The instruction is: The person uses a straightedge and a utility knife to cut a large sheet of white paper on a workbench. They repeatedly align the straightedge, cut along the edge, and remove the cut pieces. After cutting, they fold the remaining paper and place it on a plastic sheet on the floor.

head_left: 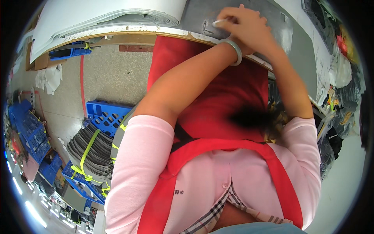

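Note:
My two hands are together over a dark grey sheet (194,15) on the work table, right over left. My left hand (244,46), with a pale bangle (235,51) at the wrist, is mostly hidden under the other, and its grip does not show. My right hand (249,27) has its fingers bent toward the left, thumb and finger close together. Something small and white shows at their tips; I cannot make out what it is. White corner marks (206,29) are drawn on the sheet just beside the fingers.
A thick pile of large white sheets (109,17) overhangs the table edge at left. On the floor, blue plastic crates (105,117) hold grey bundled pieces (91,148) tied with yellow-green strips. Plastic bags (341,72) and mixed items crowd the right side. My red apron (218,93) touches the table.

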Action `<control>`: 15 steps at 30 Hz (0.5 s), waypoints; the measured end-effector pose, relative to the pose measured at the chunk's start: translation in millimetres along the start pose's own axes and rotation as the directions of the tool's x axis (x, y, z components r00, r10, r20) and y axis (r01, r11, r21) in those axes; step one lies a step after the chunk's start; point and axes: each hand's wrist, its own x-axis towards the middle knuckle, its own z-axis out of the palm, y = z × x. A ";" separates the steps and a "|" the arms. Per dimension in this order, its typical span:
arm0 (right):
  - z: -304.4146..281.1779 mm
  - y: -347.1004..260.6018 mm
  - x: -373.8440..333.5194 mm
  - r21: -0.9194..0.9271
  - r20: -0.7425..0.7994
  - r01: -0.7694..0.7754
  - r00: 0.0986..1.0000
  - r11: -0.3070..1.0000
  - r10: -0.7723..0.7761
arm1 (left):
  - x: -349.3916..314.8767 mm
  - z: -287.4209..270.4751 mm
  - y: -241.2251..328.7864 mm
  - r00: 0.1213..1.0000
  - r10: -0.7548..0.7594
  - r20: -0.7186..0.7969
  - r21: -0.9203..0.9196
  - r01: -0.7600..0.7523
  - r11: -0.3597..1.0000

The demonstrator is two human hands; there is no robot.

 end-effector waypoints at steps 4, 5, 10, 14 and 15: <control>-51.1 55.9 -34.4 0.201 -0.237 -0.269 0.920 0.942 0.313 | 10.4 -10.5 9.3 0.996 0.022 0.084 0.148 -0.034 0.988; -56.3 88.1 -49.4 0.170 -0.362 -0.299 0.867 0.939 0.342 | 9.3 -17.7 16.9 0.992 0.031 0.125 0.208 -0.056 0.977; -68.7 175.2 -105.8 0.105 -0.570 -0.565 0.640 0.818 0.515 | 5.9 -28.0 20.3 0.991 0.029 0.127 0.328 -0.070 0.942; -78.5 179.5 -110.8 0.409 -0.487 -0.537 0.555 0.738 0.674 | 6.7 -25.9 18.8 0.994 0.040 0.099 0.302 -0.069 0.951; -79.7 193.3 -114.6 0.529 -0.461 -0.466 0.543 0.709 0.701 | 6.8 -25.9 20.3 0.993 0.046 0.108 0.302 -0.077 0.950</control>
